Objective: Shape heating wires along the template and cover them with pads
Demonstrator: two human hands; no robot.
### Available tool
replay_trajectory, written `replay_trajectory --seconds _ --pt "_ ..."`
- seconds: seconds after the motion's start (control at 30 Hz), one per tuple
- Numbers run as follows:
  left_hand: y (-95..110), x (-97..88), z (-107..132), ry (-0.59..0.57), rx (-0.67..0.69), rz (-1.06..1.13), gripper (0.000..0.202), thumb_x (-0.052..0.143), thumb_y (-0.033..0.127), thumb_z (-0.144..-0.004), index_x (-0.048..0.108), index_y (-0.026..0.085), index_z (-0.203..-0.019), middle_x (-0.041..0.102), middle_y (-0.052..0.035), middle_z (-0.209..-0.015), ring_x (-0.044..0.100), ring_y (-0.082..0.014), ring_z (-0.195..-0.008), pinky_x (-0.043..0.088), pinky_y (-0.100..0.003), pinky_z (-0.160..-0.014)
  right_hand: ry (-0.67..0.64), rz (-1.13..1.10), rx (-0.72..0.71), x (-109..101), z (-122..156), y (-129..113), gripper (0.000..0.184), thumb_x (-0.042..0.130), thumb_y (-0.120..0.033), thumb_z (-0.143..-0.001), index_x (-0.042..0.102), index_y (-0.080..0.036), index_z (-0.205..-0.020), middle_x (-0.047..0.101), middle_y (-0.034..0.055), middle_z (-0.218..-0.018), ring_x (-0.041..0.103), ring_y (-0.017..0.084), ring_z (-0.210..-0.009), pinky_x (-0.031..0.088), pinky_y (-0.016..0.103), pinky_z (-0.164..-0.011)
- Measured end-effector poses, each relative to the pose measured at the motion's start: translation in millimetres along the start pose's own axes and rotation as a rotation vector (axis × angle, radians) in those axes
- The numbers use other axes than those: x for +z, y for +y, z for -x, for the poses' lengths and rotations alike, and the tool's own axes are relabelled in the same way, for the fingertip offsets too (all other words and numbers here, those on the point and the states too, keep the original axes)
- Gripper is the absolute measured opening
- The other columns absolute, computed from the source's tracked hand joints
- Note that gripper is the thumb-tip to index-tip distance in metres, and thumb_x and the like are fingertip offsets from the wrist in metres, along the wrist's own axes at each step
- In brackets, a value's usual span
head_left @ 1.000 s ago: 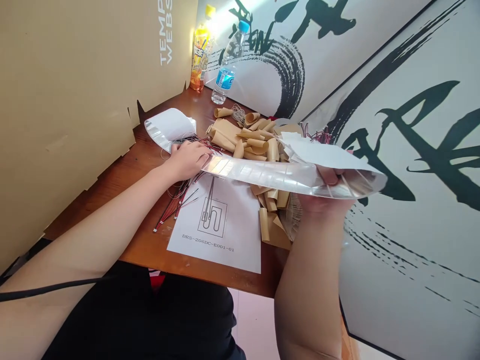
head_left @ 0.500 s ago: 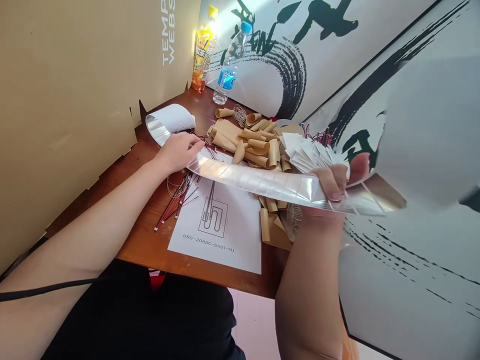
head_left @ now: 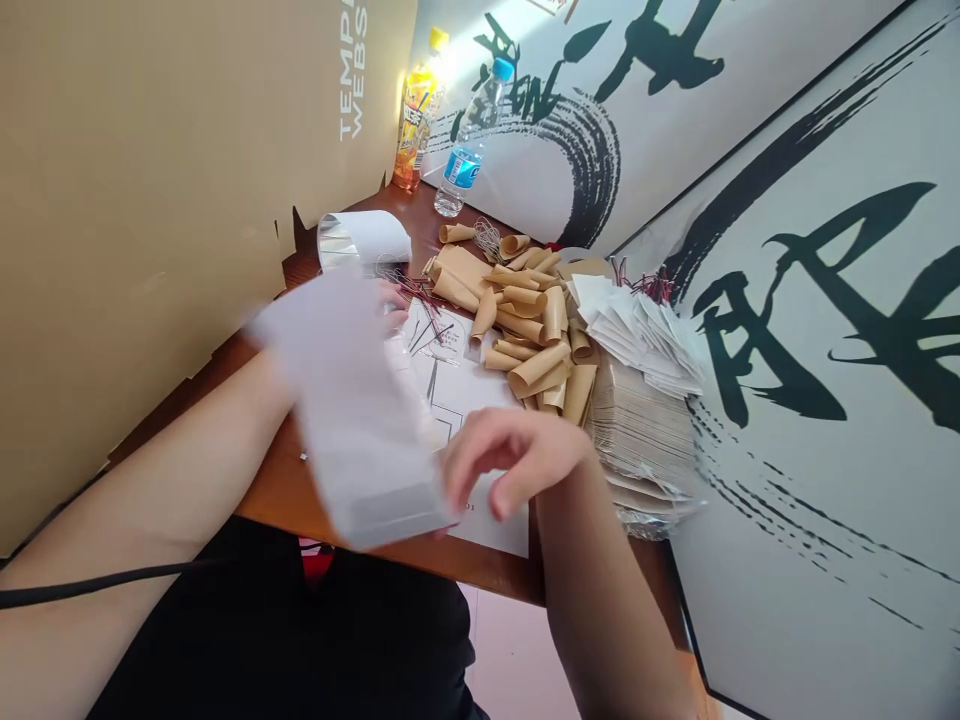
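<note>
A long strip of silvery film (head_left: 352, 430) with a white face runs toward my body from my left hand, smeared by motion. It bends near the table's front edge, and one end lies across my left forearm. Mostly hidden behind it, my left hand (head_left: 394, 300) shows only a few fingers, closed at the strip. My right hand (head_left: 517, 455) is at the strip's near bend, fingers curled over its edge and thumb standing apart. Behind the left hand is the strip's curled roll (head_left: 379, 236). Under the strip lies a printed drawing sheet (head_left: 499, 530).
Curled brown paper pieces (head_left: 517, 310) cover the middle of the table. To their right are white cards (head_left: 637, 330) above a stack of thin sheets (head_left: 637, 430). Red-and-black wires (head_left: 424, 290) lie near the left hand. Two bottles (head_left: 459, 170) stand at the back corner.
My right hand has moved left and toward my body. The strip, stretched to the right before, now folds back over my left forearm with its white face showing. My left hand stays about where it was.
</note>
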State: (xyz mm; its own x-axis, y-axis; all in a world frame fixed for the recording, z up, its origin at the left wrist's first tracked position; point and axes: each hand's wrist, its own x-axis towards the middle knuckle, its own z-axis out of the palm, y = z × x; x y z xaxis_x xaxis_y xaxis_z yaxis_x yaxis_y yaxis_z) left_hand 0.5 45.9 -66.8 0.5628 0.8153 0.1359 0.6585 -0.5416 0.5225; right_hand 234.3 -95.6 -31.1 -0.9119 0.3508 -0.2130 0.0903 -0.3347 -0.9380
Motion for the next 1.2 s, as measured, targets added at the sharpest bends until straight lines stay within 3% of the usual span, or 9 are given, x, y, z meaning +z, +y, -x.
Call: replay_trajectory --seconds 0.13,0.3,0.47,0.6,0.77,0.83,0.97,1.13,1.2 --pt "-0.6 -3.4 0.7 0.065 0.005 -0.013 0.034 0.061 0.034 -0.085 0.078 0.019 -0.111 0.073 -0.0069 -0.125 0.062 -0.0254 -0.125 0.043 -0.039 -0.114 -0.355 0.029 -0.065 19.6 -46.3 1.0 0.029 0.074 -0.037 -0.091 0.079 -0.010 -0.100 0.078 0.0164 -0.109 0.072 0.023 -0.111 0.052 0.034 -0.103" --pt "-0.2 -19.4 4.6 0.288 -0.279 -0.064 0.037 0.060 0.036 -0.088 0.076 0.018 -0.116 0.065 -0.0144 -0.126 0.060 -0.0311 -0.121 0.043 -0.050 -0.111 -0.310 0.070 -0.132 24.5 -49.2 1.8 0.025 0.072 -0.034 -0.092 0.080 -0.010 -0.092 0.080 0.0134 -0.097 0.075 0.018 -0.095 0.055 0.025 -0.090" --pt "12.1 -40.6 19.7 0.355 -0.462 0.059 0.036 0.066 0.039 -0.085 0.076 0.021 -0.114 0.068 -0.0107 -0.113 0.064 -0.0249 -0.100 0.051 -0.044 -0.098 -0.204 0.117 -0.177 34.5 -51.4 5.8 0.021 0.082 -0.030 -0.081 0.078 -0.012 -0.090 0.081 0.0098 -0.101 0.075 0.020 -0.097 0.056 0.026 -0.092" --pt "36.0 -53.3 63.6 0.239 -0.393 0.291 0.039 0.063 0.049 -0.086 0.074 0.020 -0.110 0.071 -0.0050 -0.094 0.062 -0.0193 -0.082 0.053 -0.034 -0.077 -0.183 0.183 -0.211 46.9 -64.1 4.7 0.010 0.074 -0.019 -0.085 0.075 -0.012 -0.093 0.074 0.0149 -0.128 0.068 0.023 -0.124 0.047 0.031 -0.112" --pt "56.5 -54.3 151.3 0.163 -0.365 0.288 0.043 0.058 0.060 -0.090 0.071 0.027 -0.113 0.068 -0.0010 -0.110 0.062 -0.0176 -0.089 0.049 -0.031 -0.077 -0.120 0.223 -0.263 59.0 -73.9 6.5 0.014 0.075 -0.015 -0.086 0.074 -0.008 -0.098 0.063 0.0229 -0.143 0.062 0.026 -0.134 0.044 0.033 -0.116" --pt "56.6 -49.9 185.2 0.121 -0.440 0.218 0.043 0.058 0.062 -0.090 0.068 0.031 -0.117 0.063 0.0006 -0.116 0.060 -0.0169 -0.092 0.047 -0.029 -0.078 -0.094 0.222 -0.290 60.9 -76.2 8.5 0.016 0.074 -0.015 -0.086 0.074 -0.007 -0.099 0.060 0.0241 -0.145 0.060 0.026 -0.136 0.044 0.033 -0.117" --pt "54.0 -34.1 236.8 0.233 -0.652 0.275 0.052 0.058 0.073 -0.083 0.068 0.032 -0.113 0.058 0.0015 -0.104 0.058 -0.0178 -0.093 0.047 -0.027 -0.080 -0.032 0.246 -0.289 58.9 -78.4 9.6 0.018 0.074 -0.014 -0.086 0.074 -0.007 -0.102 0.060 0.0240 -0.145 0.058 0.025 -0.138 0.041 0.032 -0.119" --pt "51.9 -18.5 267.8 0.198 -0.961 0.854 0.098 0.055 0.098 -0.059 0.047 0.038 -0.136 0.064 0.0002 -0.085 0.061 -0.0207 -0.067 0.051 -0.032 -0.058 -0.007 0.254 -0.255 57.7 -79.6 8.7 0.022 0.077 -0.017 -0.084 0.075 -0.012 -0.106 0.056 0.0187 -0.152 0.052 0.023 -0.144 0.039 0.031 -0.120" --pt "47.0 -17.1 274.1 0.088 -1.009 0.873 0.110 0.030 0.106 -0.057 0.044 0.034 -0.139 0.069 -0.0043 -0.082 0.065 -0.0267 -0.068 0.057 -0.039 -0.061 0.025 0.243 -0.251 58.3 -80.2 9.5 0.025 0.078 -0.018 -0.083 0.076 -0.013 -0.108 0.053 0.0171 -0.155 0.051 0.024 -0.144 0.039 0.032 -0.120"
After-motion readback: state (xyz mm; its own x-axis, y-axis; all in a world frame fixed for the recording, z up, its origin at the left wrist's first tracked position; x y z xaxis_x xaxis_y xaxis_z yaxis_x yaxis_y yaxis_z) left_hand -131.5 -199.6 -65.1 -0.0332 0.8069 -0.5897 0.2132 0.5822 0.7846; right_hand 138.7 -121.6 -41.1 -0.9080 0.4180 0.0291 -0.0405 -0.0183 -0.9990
